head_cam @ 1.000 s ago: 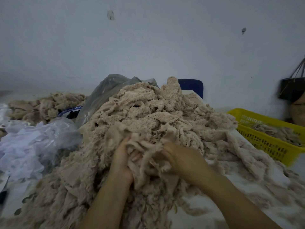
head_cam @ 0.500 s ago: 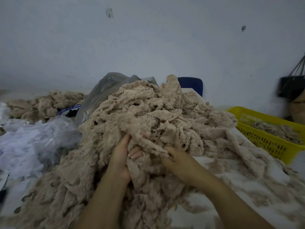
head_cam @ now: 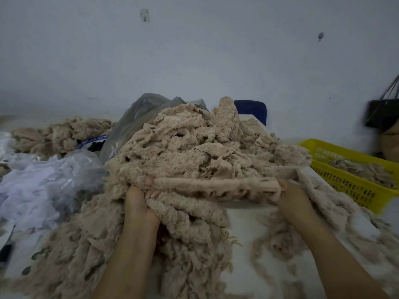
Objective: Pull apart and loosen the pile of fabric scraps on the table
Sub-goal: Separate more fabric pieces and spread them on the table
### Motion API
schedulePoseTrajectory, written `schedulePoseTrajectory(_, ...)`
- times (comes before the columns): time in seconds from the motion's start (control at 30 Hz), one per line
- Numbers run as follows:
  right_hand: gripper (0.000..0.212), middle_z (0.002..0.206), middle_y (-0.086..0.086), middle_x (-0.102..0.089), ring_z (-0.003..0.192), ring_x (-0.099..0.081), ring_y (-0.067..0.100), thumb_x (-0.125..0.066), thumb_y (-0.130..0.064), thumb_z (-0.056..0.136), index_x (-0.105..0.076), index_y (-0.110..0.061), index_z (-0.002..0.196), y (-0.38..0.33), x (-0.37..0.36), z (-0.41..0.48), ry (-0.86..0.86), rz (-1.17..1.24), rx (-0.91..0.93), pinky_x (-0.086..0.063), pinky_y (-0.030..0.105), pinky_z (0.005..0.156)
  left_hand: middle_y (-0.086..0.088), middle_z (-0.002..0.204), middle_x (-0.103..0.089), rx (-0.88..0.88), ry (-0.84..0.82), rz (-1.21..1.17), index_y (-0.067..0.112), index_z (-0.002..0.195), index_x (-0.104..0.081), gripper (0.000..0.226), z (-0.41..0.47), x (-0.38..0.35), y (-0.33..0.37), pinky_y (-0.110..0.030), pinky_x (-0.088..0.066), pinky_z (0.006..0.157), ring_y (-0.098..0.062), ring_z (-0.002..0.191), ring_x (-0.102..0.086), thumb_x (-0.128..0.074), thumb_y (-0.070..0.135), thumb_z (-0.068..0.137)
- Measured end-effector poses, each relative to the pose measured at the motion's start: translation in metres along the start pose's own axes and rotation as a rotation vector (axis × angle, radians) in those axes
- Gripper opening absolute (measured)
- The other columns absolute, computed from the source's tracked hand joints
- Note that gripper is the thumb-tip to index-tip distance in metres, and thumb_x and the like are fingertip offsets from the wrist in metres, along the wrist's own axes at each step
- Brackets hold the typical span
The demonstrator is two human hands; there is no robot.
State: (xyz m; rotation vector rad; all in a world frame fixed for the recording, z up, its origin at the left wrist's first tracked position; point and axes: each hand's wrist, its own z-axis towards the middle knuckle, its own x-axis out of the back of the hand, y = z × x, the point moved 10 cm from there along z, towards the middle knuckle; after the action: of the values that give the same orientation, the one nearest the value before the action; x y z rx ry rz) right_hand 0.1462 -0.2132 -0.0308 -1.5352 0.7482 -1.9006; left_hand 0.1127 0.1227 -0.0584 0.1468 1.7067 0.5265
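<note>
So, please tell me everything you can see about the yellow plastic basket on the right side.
The yellow plastic basket is rectangular, with walls perforated by rows of small slots and a solid rim. It stands at the right side of the white table, beside the big pile of beige fabric scraps. Inside lie some similar beige scraps, filling it only partly. Its far right end runs out of view. Neither hand touches it; the right hand is nearest, gripping a stretched strip of fabric.

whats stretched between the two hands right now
In the head view, a strip of beige fabric scrap runs taut between the left hand and the right hand, each closed on one end, in front of the pile.
</note>
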Motion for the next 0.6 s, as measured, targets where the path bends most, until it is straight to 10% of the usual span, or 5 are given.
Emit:
schedulePoseTrajectory(0.13,0.036,0.1,0.018,-0.06,0.072,-0.051,0.023,-0.043,-0.033,0.104,-0.067,-0.007,0.108,0.037,0.038,-0.008,0.272,0.189,-0.238,-0.038,0.035,0.06,0.012,0.043,-0.042,-0.077,0.007,0.011,0.023,0.038,-0.049,0.066,0.005,0.006,0.017,-0.012,-0.043,0.043,-0.002,0.032,-0.039,-0.031,0.023,0.101)
schedulePoseTrajectory(0.27,0.046,0.068,-0.006,-0.065,0.064,-0.059,0.013,-0.051,-0.046,0.098,-0.071,-0.024,0.062,-0.016,-0.013,-0.021,-0.159,0.266,0.009,-0.043,0.03,0.064,0.009,0.043,-0.04,0.002,-0.107,-0.03,0.018,0.053,-0.061,0.025,-0.013,-0.026,-0.005,-0.011,-0.038,0.037,-0.003,0.031,-0.036,-0.048,0.017,0.075)
schedulePoseTrajectory(0.37,0.048,0.106,-0.016,-0.07,0.098,-0.065,0.004,-0.05,-0.075,0.084,-0.074,-0.037,0.098,-0.052,-0.062,-0.051,-0.621,0.083,0.184,-0.049,0.027,0.087,0.004,0.055,-0.049,0.125,-0.189,-0.055,0.011,0.081,-0.069,0.011,-0.027,-0.051,-0.029,-0.017,-0.047,0.044,-0.008,0.039,-0.048,-0.059,0.012,0.077)
schedulePoseTrajectory(0.47,0.061,0.146,-0.024,-0.032,0.134,-0.032,0.001,-0.053,-0.072,0.083,-0.045,-0.046,0.138,-0.065,-0.064,-0.058,-0.713,-0.225,0.308,-0.028,0.026,0.107,-0.01,0.079,-0.068,0.134,-0.223,0.235,0.003,0.072,-0.074,0.012,-0.031,-0.058,-0.034,-0.031,-0.059,0.066,-0.02,0.065,-0.068,-0.065,0.011,0.073)
schedulePoseTrajectory(0.6,0.046,0.132,-0.019,-0.048,0.114,-0.048,0.003,-0.056,-0.059,0.091,-0.054,-0.038,0.131,-0.068,-0.044,-0.049,-0.636,-0.356,0.241,-0.041,0.023,0.09,-0.007,0.081,-0.071,0.083,-0.185,0.558,0.009,0.072,-0.076,0.019,-0.032,-0.071,-0.042,-0.029,-0.056,0.063,-0.017,0.069,-0.067,-0.069,0.023,0.083)
